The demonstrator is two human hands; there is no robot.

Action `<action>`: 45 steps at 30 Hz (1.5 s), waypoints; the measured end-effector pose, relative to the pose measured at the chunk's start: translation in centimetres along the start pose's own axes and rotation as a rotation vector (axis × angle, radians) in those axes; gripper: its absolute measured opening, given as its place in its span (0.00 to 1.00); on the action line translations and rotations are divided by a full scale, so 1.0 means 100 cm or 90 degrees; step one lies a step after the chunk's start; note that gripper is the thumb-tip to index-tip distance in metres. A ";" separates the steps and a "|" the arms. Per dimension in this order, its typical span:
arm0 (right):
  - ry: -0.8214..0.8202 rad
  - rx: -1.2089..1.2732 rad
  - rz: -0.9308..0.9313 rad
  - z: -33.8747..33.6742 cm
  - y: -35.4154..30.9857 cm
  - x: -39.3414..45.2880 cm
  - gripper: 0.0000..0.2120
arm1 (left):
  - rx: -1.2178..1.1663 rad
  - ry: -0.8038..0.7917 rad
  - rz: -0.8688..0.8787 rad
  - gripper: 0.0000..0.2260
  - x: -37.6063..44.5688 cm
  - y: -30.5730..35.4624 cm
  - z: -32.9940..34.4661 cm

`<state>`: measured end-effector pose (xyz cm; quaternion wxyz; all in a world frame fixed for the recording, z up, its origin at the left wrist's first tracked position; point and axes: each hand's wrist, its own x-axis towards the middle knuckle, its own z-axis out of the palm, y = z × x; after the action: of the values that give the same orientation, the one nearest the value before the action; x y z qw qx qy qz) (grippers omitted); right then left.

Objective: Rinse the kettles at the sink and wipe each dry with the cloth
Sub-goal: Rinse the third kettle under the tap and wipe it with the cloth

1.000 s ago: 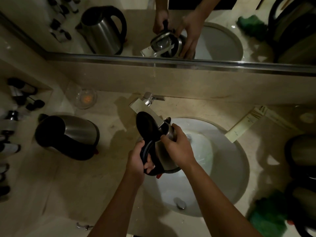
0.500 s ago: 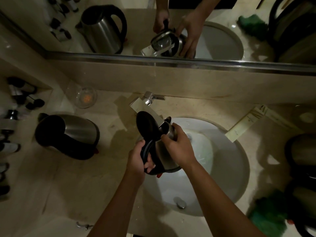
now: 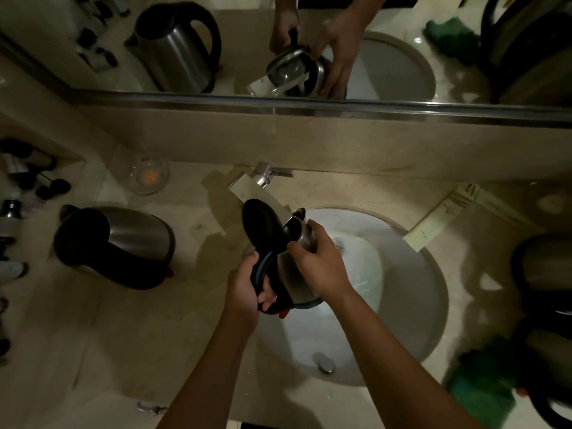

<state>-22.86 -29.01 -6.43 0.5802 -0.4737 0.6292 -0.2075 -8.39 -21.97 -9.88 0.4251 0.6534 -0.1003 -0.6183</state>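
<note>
Kettle (image 3: pixel 294 274) held over sink (image 3: pixel 427 305), lid open under tap (image 3: pixel 263 187). Left hand (image 3: pixel 244 289) grips handle, right hand (image 3: pixel 322 267) wraps body. Risk: wet steel slips, kettle knocks tap or drops into basin.

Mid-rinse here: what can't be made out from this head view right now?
- Water flow: too dim to see at the faucet; the held kettle and its open lid cover the spout.
- Kettle's inside: hidden by the lid and right hand.
- Right-side kettles: cut off by the frame edge.
- Green cloth: blurred, dark.
- Left hand grips the handle.
</note>
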 end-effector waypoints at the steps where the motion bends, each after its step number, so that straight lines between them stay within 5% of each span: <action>1: -0.002 0.000 -0.001 0.000 0.000 0.000 0.19 | 0.003 0.001 -0.001 0.26 0.000 0.000 -0.001; 23: 0.002 0.021 0.037 0.004 -0.008 0.003 0.14 | -0.018 -0.005 0.010 0.25 0.000 -0.005 0.002; 32: -0.002 -0.021 0.054 0.002 -0.007 0.002 0.29 | -0.058 -0.016 0.032 0.23 -0.004 -0.006 0.007; 45: -0.018 0.014 0.046 0.000 -0.002 0.006 0.23 | -0.053 0.002 0.034 0.24 -0.012 0.002 0.012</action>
<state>-22.71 -29.57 -6.57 0.6011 -0.4473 0.6354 -0.1869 -9.63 -21.77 -8.75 0.4685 0.6334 -0.0915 -0.6091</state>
